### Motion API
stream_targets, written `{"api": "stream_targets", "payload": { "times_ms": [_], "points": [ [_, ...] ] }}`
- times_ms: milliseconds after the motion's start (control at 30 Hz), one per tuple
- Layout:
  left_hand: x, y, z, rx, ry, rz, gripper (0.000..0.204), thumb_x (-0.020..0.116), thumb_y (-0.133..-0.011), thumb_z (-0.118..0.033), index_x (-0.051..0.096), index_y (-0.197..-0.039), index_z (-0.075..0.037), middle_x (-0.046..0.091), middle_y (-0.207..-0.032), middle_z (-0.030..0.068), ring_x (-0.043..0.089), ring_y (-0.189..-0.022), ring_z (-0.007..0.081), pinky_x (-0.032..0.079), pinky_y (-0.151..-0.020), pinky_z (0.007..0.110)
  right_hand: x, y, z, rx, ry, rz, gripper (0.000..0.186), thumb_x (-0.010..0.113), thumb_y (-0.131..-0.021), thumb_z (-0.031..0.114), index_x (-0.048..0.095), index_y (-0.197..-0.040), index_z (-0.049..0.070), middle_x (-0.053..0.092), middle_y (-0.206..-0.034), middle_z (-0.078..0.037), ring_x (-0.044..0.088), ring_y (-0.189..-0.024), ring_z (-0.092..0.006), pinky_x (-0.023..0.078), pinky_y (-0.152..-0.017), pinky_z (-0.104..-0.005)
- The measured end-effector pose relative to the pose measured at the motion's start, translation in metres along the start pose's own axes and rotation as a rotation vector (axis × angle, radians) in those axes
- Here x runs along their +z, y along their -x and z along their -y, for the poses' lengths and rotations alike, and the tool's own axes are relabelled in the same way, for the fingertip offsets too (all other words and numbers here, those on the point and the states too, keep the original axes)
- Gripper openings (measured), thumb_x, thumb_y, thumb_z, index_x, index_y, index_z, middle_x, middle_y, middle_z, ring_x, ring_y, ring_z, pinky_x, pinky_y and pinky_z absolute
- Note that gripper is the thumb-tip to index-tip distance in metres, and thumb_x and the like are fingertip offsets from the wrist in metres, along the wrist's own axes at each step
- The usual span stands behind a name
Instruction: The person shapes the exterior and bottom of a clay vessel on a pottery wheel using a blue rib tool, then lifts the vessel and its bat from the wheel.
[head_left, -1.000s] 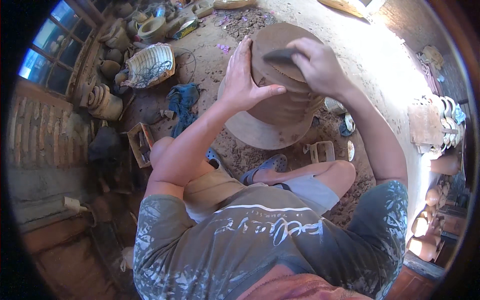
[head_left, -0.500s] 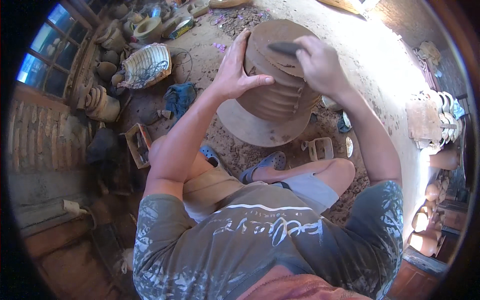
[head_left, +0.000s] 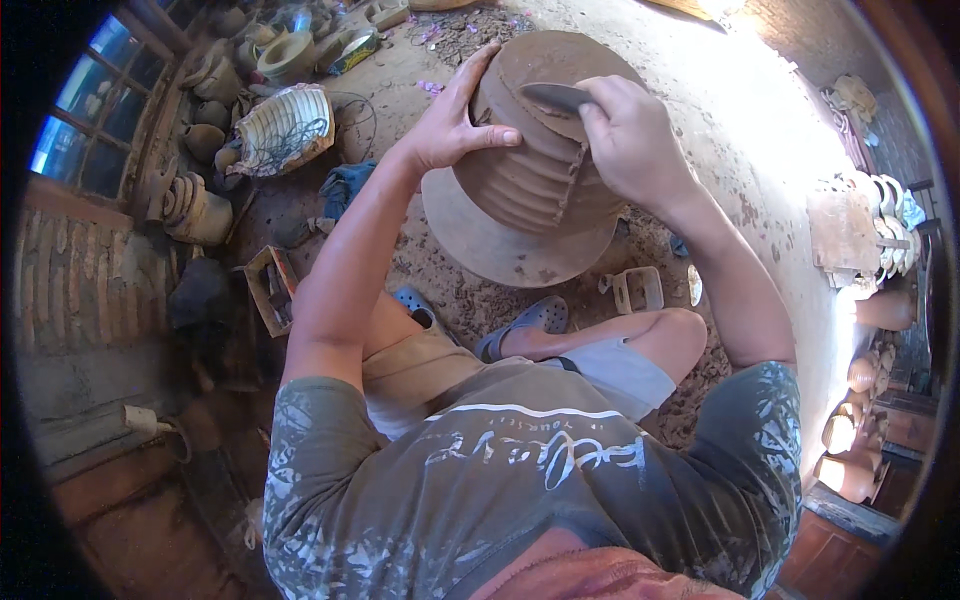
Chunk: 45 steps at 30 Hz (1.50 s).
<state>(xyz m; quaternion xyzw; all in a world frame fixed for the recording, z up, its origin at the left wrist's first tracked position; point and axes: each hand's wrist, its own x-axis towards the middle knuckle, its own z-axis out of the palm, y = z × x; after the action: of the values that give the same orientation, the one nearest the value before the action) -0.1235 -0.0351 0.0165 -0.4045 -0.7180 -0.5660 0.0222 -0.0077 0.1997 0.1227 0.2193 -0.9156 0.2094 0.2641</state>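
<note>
Clay, brown and still raw-looking, fills both hands: the right hand (head_left: 632,140) is clenched around a flat dark scraping blade (head_left: 556,96), whose tip lies against the upper wall of a large ribbed clay pot (head_left: 530,180). Opposite the blade, the left hand (head_left: 452,122) holds nothing; it is spread open and pressed flat on the pot's far side, thumb pointing toward the tool. The pot stands upside down, its wide rim flaring below the hands, on the littered dirt floor (head_left: 700,110) just beyond the person's crossed legs and blue sandals (head_left: 520,325).

Judging by this, the work wants a shallow blade angle and light, even strokes, with the open palm bracing directly behind the cut so the wall does not flex. Farther left of the bracing hand lie a woven basket (head_left: 285,128) and stacked pots (head_left: 190,205); right of the blade hand, more pottery (head_left: 870,215) lines the wall.
</note>
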Motion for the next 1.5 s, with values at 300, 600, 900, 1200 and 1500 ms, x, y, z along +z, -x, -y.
{"api": "stream_targets", "payload": {
  "times_ms": [300,600,900,1200,1500],
  "points": [
    [0.061,0.029,-0.053,-0.131,-0.444,-0.236,0.148,0.085,-0.070,-0.075,0.009,-0.165,0.010,0.017,-0.170,0.0342,0.014,-0.161,0.0471,0.014,-0.131,0.056,0.021,-0.089,-0.093,0.233,0.047,-0.009,0.026,0.057,-0.094,0.014,0.074,-0.107,-0.002,0.075,-0.106,-0.025,0.074,-0.099,-0.0398,0.057,-0.092,-0.0476],
    [0.039,0.023,-0.029,-0.043,-0.422,-0.165,0.144,0.083,-0.072,-0.073,0.009,-0.165,0.009,0.016,-0.170,0.0354,0.016,-0.161,0.0475,0.018,-0.130,0.055,0.004,-0.037,-0.018,-0.055,-0.194,0.267,0.029,0.059,-0.094,0.015,0.071,-0.116,0.000,0.073,-0.111,-0.023,0.072,-0.104,-0.0389,0.055,-0.093,-0.0448],
    [0.077,0.036,-0.064,-0.217,-0.565,-0.281,0.150,0.081,-0.071,-0.080,0.005,-0.164,0.011,0.008,-0.171,0.0364,0.003,-0.162,0.0486,0.009,-0.131,0.057,0.021,-0.106,-0.057,0.045,-0.054,0.051,0.031,0.054,-0.088,0.008,0.074,-0.109,-0.002,0.074,-0.108,-0.030,0.072,-0.104,-0.0440,0.057,-0.094,-0.0478],
    [0.047,0.024,-0.028,-0.049,-0.369,-0.169,0.149,0.086,-0.066,-0.079,0.016,-0.164,0.009,0.020,-0.169,0.0344,0.017,-0.160,0.0484,0.018,-0.130,0.056,0.013,-0.077,-0.025,-0.093,-0.278,0.395,0.022,0.060,-0.101,0.011,0.071,-0.118,0.002,0.073,-0.111,-0.017,0.071,-0.104,-0.0300,0.054,-0.095,-0.0392],
    [0.007,0.009,0.006,-0.073,-0.059,-0.097,0.131,0.090,-0.073,-0.063,0.026,-0.165,0.004,0.016,-0.174,0.0268,0.017,-0.162,0.0405,0.019,-0.132,0.049,-0.063,-0.036,-0.043,0.000,-0.377,0.740,0.019,0.058,-0.101,-0.003,0.070,-0.114,0.003,0.066,-0.107,-0.006,0.064,-0.106,-0.0174,0.052,-0.097,-0.0357]
  ]
}}
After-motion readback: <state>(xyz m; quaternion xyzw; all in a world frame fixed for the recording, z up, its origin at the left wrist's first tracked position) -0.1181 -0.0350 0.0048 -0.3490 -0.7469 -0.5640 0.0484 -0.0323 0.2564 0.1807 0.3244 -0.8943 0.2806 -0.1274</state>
